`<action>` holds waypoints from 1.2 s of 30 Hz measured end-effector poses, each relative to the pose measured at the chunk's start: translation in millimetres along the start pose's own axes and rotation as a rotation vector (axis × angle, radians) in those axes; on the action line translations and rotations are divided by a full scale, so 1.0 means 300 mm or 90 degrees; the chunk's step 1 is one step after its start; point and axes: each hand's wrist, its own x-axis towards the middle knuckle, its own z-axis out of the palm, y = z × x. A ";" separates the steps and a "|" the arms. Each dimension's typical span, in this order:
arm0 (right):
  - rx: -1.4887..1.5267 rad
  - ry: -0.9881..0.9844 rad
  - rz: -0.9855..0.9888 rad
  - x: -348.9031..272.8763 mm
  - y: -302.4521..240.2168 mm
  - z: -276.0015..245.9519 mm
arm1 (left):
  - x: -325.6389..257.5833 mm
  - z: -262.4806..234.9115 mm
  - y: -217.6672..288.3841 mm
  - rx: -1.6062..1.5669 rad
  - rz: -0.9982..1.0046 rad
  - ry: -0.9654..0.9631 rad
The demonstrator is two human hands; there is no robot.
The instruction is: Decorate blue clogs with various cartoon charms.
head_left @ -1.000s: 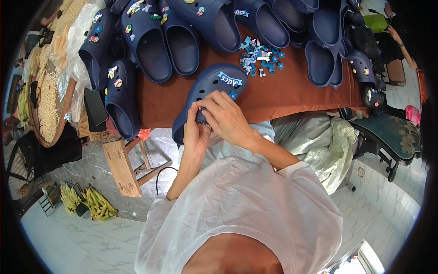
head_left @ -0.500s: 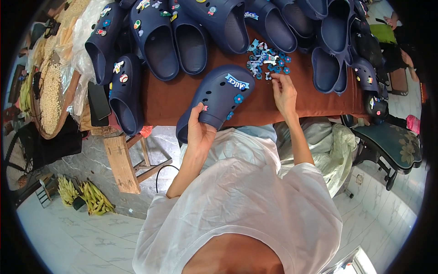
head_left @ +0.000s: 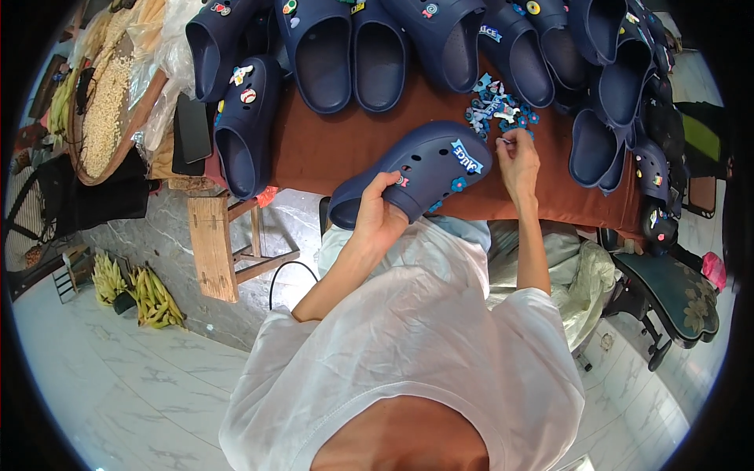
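Observation:
My left hand (head_left: 381,210) is closed on a navy clog (head_left: 424,161), thumb on its upper and fingers inside the foot opening. The clog lies tilted, toe to the right, with a blue lettered banner charm (head_left: 466,157) near the toe, a blue flower charm (head_left: 459,184) on the side and a small pink charm (head_left: 402,180) beside my thumb. My right hand (head_left: 518,163) is pinched at the near edge of a pile of shoe charms (head_left: 503,107), mostly blue flowers and banners. Between its fingertips shows a small pale charm, its shape partly hidden.
Several navy clogs (head_left: 318,67) line the far side of the brown cloth-covered table (head_left: 314,149), more stacked at right (head_left: 620,86). A dark phone (head_left: 192,129) lies left, near a basket of pale kernels (head_left: 106,118). A wooden stool (head_left: 212,247) and a padded chair (head_left: 667,294) flank me.
My right fingers have closed on a small charm by the pile. The held clog has turned slightly, its toe further right. The whole view has shifted, moving the table contents rightward and up.

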 end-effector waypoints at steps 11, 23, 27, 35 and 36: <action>0.248 0.030 -0.275 -0.091 -0.343 -0.033 | 0.033 0.013 -0.001 -0.007 -0.042 -0.083; 0.160 -0.004 -0.415 -0.104 -0.350 0.045 | 0.027 -0.004 -0.022 -0.036 -0.048 -0.098; 0.142 -0.002 -0.448 -0.109 -0.349 0.033 | 0.021 -0.006 -0.038 -0.017 -0.020 -0.096; 0.182 -0.031 -0.399 -0.125 -0.367 0.002 | -0.002 0.005 -0.049 0.039 0.044 -0.099; 0.190 -0.045 -0.379 -0.126 -0.369 -0.005 | -0.006 0.004 -0.048 0.039 0.043 -0.098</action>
